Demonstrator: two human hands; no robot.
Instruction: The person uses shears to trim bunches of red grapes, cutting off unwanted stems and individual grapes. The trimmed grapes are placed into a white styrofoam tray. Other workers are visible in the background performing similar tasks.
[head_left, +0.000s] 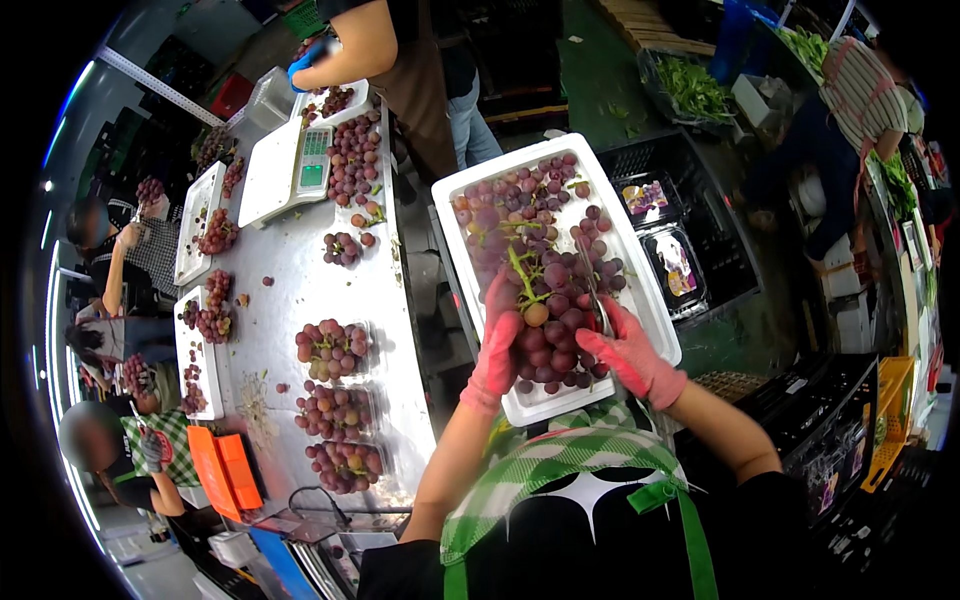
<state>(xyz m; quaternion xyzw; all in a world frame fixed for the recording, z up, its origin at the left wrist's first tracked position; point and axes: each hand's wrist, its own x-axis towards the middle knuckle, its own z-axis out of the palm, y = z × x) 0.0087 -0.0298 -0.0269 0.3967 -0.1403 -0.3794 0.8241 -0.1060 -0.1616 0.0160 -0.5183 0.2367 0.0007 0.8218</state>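
Observation:
My left hand (496, 349), in a red glove, holds a bunch of red-purple grapes (555, 330) from its left side. A green stem (521, 274) shows at the top of the bunch. In the other red glove, my right hand (634, 356) grips a pair of metal snips (601, 315), their blades along the right side of the bunch. Both hands are above the near half of a white plastic tray (666, 330). Loose grapes and small clusters (517, 187) lie in the tray's far part. The bunch hides part of the tray floor.
To the left, a metal table (292, 277) bears a digital scale (277, 176), an orange container (225, 469) and packed grape bunches (341, 469). Black crates (720, 247) with packed boxes stand right of the tray. A co-worker's gloved hand (300, 71) is at the table's far end; others work across it.

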